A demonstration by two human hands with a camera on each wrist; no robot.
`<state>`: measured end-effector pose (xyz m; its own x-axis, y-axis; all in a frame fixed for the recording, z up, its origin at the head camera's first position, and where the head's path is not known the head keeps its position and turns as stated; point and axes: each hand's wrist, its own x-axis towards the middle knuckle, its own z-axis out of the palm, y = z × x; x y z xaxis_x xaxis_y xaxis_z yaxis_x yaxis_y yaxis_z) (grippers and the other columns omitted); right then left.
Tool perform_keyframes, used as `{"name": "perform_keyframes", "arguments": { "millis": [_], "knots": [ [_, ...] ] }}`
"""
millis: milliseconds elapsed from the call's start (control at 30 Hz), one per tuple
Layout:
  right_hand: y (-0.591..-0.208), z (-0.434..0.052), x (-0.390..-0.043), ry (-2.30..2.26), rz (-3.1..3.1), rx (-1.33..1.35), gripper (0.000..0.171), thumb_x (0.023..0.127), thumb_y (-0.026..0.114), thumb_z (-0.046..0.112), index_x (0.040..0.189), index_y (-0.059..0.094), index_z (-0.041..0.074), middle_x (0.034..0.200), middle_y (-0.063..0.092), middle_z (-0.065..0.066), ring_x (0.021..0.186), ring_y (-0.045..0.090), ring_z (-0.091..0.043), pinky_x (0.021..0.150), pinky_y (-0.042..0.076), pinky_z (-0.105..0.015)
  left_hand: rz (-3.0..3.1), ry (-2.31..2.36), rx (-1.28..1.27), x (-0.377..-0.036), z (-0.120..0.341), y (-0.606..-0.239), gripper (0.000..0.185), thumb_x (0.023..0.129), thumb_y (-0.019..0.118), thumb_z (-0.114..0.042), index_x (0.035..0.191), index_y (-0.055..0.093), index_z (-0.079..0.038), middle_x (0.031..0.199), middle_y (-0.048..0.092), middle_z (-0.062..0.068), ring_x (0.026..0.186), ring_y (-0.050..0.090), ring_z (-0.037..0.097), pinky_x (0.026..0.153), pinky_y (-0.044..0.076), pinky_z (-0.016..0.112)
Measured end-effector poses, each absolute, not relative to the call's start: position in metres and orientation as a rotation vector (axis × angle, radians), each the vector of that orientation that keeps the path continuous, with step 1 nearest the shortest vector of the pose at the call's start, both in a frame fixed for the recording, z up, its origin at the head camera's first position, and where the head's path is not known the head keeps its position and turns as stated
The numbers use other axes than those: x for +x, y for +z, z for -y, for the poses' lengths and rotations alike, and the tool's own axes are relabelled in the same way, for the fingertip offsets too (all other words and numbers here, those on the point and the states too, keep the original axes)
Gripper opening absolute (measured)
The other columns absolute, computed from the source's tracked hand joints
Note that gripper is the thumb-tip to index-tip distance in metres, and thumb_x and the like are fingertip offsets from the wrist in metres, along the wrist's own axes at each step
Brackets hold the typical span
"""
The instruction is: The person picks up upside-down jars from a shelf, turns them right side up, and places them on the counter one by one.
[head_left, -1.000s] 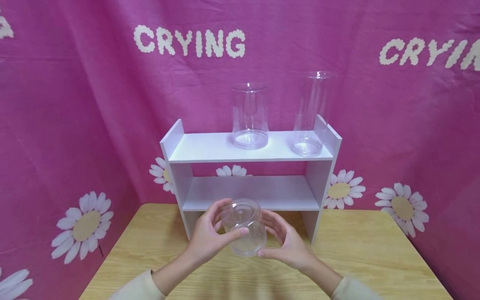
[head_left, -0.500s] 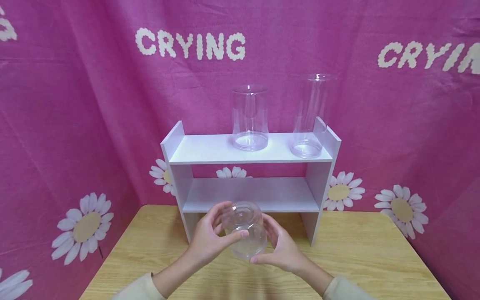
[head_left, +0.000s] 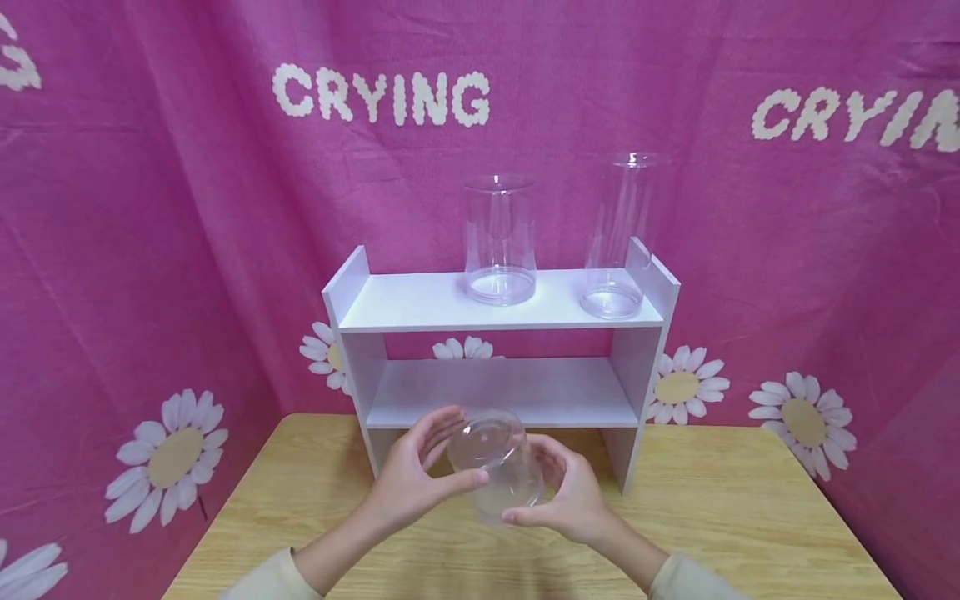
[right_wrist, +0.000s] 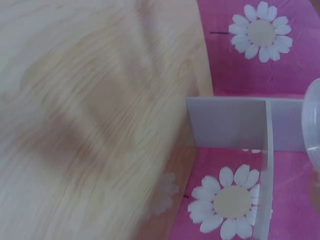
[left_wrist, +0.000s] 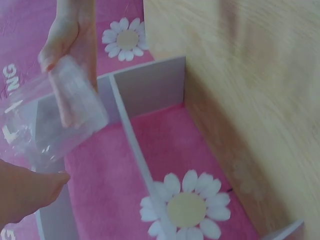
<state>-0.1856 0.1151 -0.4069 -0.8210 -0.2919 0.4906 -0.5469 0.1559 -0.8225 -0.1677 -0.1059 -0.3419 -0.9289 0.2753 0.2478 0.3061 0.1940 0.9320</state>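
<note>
In the head view a small clear plastic jar is held above the table, between the hands and in front of the shelf. It tilts, its round upper end leaning left. My left hand grips it from the left, thumb across the front and fingers round the far side. From the right, my right hand holds the lower part with thumb and fingers. The left wrist view shows the jar between the left thumb and the right hand. Only the jar's edge enters the right wrist view.
A white two-tier shelf stands at the back of the wooden table. On its top board are a wide clear canister and a taller, narrower one near the right end. Behind hangs a pink curtain with daisies and lettering.
The jar has tipped, its upper end to the left and its base to the right. My right hand has shifted slightly left and down, still holding it. The canisters stay on the shelf.
</note>
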Motion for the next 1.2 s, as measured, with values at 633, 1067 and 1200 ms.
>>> {"name": "perform_keyframes", "arguments": {
  "millis": [633,1067,1200],
  "knots": [
    [-0.407,-0.122,-0.199,0.911,2.535,0.696,0.075,0.041,0.093,0.029,0.106,0.065,0.004,0.094,0.063,0.000,0.083,0.056,-0.008,0.072,0.054,-0.020,2.747,-0.535,-1.061,-0.179,0.101,-0.337,0.111,0.061,0.089,-0.040,0.147,0.030,-0.002,0.155,0.034,0.013,0.143,0.034,0.029,0.118,0.035,0.042],
    [-0.404,-0.118,-0.196,0.933,2.573,0.697,0.073,0.045,0.093,0.034,0.105,0.067,0.002,0.096,0.066,-0.002,0.086,0.060,-0.012,0.074,0.054,-0.021,2.466,0.394,-1.200,-0.183,0.075,-0.359,0.107,0.056,0.089,-0.051,0.139,0.041,-0.003,0.144,0.048,0.009,0.136,0.044,0.022,0.120,0.031,0.029],
    [-0.402,-0.116,-0.195,0.937,2.592,0.668,0.072,0.046,0.092,0.035,0.104,0.067,0.001,0.096,0.067,-0.002,0.085,0.060,-0.012,0.074,0.053,-0.020,2.331,0.612,-1.159,-0.181,0.068,-0.369,0.107,0.055,0.087,-0.055,0.139,0.043,-0.005,0.139,0.051,0.004,0.132,0.047,0.017,0.119,0.032,0.026]
  ]
}}
